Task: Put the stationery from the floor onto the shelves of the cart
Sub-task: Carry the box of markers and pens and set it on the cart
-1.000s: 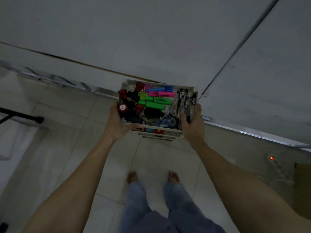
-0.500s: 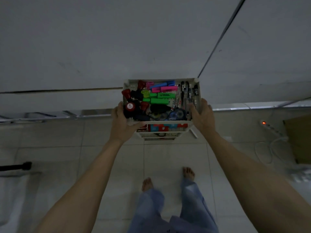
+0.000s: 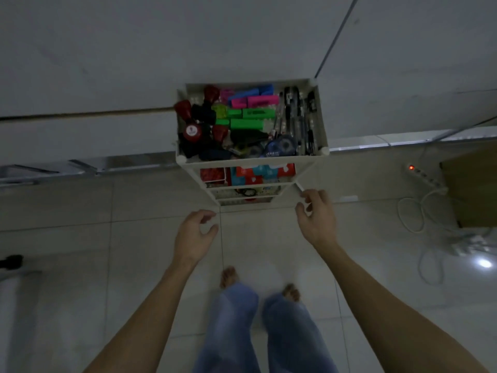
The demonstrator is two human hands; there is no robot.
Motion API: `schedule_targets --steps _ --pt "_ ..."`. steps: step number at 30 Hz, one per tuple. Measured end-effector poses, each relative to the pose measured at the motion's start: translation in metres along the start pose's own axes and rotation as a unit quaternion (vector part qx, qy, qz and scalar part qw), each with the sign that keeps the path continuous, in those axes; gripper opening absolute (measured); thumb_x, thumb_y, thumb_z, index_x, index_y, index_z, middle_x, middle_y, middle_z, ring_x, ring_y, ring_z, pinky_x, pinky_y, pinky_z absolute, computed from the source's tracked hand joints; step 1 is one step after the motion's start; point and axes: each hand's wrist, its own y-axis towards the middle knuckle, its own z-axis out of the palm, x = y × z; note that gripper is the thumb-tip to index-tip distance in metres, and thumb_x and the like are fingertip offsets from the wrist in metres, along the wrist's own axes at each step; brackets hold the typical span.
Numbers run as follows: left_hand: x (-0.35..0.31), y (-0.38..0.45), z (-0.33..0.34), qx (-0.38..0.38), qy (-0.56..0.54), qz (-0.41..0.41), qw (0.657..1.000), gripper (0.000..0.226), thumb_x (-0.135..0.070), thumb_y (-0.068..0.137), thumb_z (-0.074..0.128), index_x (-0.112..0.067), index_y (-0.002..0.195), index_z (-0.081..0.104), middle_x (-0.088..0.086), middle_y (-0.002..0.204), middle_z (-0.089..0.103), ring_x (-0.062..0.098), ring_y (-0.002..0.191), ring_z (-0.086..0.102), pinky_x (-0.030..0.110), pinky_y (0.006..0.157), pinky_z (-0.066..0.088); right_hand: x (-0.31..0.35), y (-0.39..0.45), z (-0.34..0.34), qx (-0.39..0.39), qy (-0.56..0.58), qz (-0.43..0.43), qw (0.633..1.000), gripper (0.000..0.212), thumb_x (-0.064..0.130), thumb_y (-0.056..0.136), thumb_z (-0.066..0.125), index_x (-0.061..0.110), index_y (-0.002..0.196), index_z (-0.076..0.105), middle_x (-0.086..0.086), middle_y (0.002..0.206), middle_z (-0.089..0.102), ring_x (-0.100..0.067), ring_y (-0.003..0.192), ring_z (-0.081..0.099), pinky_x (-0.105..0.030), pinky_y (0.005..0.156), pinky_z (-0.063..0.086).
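Observation:
A white tiered cart (image 3: 250,160) stands against the wall, seen from above. Its top shelf is crowded with green highlighters (image 3: 250,118), pink ones (image 3: 255,101), red stamps (image 3: 192,131), black pens (image 3: 297,117) and correction tape (image 3: 282,145). The shelf below holds red and blue packets (image 3: 258,175). My left hand (image 3: 195,234) hovers in front of the cart's base, fingers curled apart, empty. My right hand (image 3: 316,218) is off the cart's front right corner, fingers loosely apart, holding nothing.
A power strip (image 3: 423,176) with a lit red switch and loose white cables (image 3: 411,214) lie on the floor at the right, next to a brown box (image 3: 470,189). My bare feet (image 3: 258,284) stand on the tiles. A dark stand foot (image 3: 10,261) shows at the left edge.
Both hands have let go of the cart's top shelf sides and dropped back toward me. The view has tilted down, so the cart's lower shelves show.

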Motion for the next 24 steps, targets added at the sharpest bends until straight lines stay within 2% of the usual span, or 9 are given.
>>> schedule_targets --steps 4,10,13,17,20,22,24 --pt "0.031 0.018 0.041 0.016 0.024 0.036 0.999 0.027 -0.012 0.088 0.076 -0.022 0.113 0.073 -0.002 0.109 0.070 0.011 0.098 0.064 0.021 0.078 0.047 -0.037 0.011 0.043 0.088 -0.038 -0.025 0.995 0.021 0.015 0.090 0.067 0.014 0.110 0.067 -0.002 0.105 0.059 -0.019 0.078 0.058 -0.034 0.069 0.052" --pt "0.096 0.068 0.115 0.035 0.013 0.056 0.998 0.022 -0.014 0.090 0.075 -0.030 0.105 0.070 -0.007 0.104 0.070 0.005 0.095 0.064 0.014 0.078 0.045 -0.104 0.041 0.133 0.151 -0.088 -0.124 0.977 0.023 0.017 0.090 0.068 0.012 0.112 0.067 -0.005 0.106 0.062 -0.025 0.088 0.065 -0.033 0.070 0.052" --pt "0.137 0.104 0.152 0.039 0.025 0.086 0.995 0.025 -0.013 0.089 0.075 -0.034 0.102 0.068 -0.008 0.105 0.069 -0.001 0.097 0.062 0.016 0.080 0.044 -0.142 0.061 0.185 0.150 -0.100 -0.150 0.972 0.026 0.017 0.091 0.068 0.014 0.116 0.067 -0.006 0.113 0.063 -0.024 0.097 0.066 -0.030 0.072 0.049" --pt "0.190 0.162 0.195 -0.016 0.081 0.184 0.979 0.021 -0.015 0.089 0.074 -0.023 0.108 0.070 -0.005 0.112 0.063 0.010 0.105 0.062 0.027 0.087 0.051 -0.195 0.092 0.255 0.101 -0.114 -0.194 0.969 0.025 0.016 0.089 0.069 0.011 0.114 0.064 -0.010 0.114 0.061 -0.032 0.100 0.064 -0.034 0.074 0.053" --pt "0.220 0.201 0.224 -0.096 0.117 0.270 0.951 0.026 -0.016 0.089 0.074 -0.018 0.114 0.068 0.001 0.116 0.059 0.018 0.105 0.062 0.034 0.087 0.055 -0.231 0.109 0.309 0.024 -0.120 -0.260 0.958 0.039 0.016 0.087 0.072 0.008 0.124 0.061 -0.016 0.122 0.059 -0.040 0.104 0.061 -0.043 0.083 0.054" --pt "0.237 0.225 0.243 -0.149 0.152 0.323 0.922 0.028 -0.021 0.090 0.073 -0.014 0.117 0.068 0.005 0.117 0.061 0.024 0.107 0.063 0.040 0.088 0.054 -0.249 0.119 0.339 -0.052 -0.139 -0.305 0.941 0.042 0.020 0.090 0.067 0.008 0.129 0.060 -0.016 0.127 0.059 -0.040 0.110 0.058 -0.048 0.094 0.048" --pt "0.250 0.245 0.260 -0.218 0.204 0.359 0.884 0.030 -0.031 0.091 0.072 -0.014 0.117 0.069 0.006 0.116 0.065 0.027 0.109 0.065 0.045 0.090 0.050 -0.264 0.128 0.364 -0.125 -0.161 -0.340 0.918 0.040 0.024 0.092 0.064 0.012 0.130 0.063 -0.012 0.126 0.062 -0.035 0.115 0.056 -0.046 0.101 0.038"
